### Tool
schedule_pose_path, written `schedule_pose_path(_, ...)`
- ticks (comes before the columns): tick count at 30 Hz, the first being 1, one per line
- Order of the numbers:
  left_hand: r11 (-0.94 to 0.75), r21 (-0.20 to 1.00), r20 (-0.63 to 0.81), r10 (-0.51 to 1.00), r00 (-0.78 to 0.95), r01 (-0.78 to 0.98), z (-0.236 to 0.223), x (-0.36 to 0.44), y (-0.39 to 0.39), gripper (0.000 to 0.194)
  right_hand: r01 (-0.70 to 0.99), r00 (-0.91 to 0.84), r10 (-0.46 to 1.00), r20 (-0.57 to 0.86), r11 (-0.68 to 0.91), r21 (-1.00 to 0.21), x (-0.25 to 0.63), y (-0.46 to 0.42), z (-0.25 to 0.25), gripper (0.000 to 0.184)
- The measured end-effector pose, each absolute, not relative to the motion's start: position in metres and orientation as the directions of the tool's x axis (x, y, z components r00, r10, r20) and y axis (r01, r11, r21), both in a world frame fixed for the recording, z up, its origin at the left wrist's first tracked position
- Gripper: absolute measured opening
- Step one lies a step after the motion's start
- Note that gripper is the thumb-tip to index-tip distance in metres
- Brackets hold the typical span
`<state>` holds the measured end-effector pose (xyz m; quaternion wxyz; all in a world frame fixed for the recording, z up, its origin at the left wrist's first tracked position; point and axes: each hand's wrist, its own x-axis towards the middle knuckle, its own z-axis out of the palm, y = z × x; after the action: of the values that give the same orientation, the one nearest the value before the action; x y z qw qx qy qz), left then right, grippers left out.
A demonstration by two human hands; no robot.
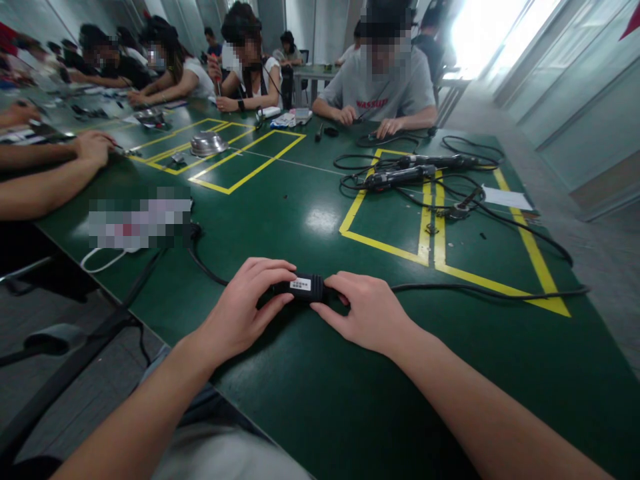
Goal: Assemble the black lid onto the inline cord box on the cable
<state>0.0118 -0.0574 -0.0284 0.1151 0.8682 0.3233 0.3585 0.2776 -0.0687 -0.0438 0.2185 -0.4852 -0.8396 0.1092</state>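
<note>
A small black inline box with a white label (pixel 301 284) lies between my hands, near the front of the green table (pixel 270 393). My left hand (pixel 253 297) pinches its left end, thumb below and fingers above. At the other end, the thumb and fingers of my right hand (pixel 363 303) close around the spot where the box meets its cord. A black cable (pixel 207 267) runs from behind my left hand toward the upper left. Another black cable (pixel 480 288) leads off to the right from my right hand. My fingertips hide both ends of the box.
Two black pen-like electric tools (pixel 405 176) with coiled cords lie within yellow tape (pixel 385 247) at the right. A metal bowl (pixel 207 143) stands farther back. Across the table a person (pixel 383 87) works with both hands; another person's forearms (pixel 45 173) rest at the left edge.
</note>
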Motion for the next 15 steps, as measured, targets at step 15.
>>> schedule_pose_path(15,-0.66,0.588,0.473,0.75,0.463,0.468,-0.0273,0.0093,-0.0587,0.022,0.771,-0.44,0.861,0.253,0.507,-0.385,0.2769,-0.0676,-0.0426,0.02)
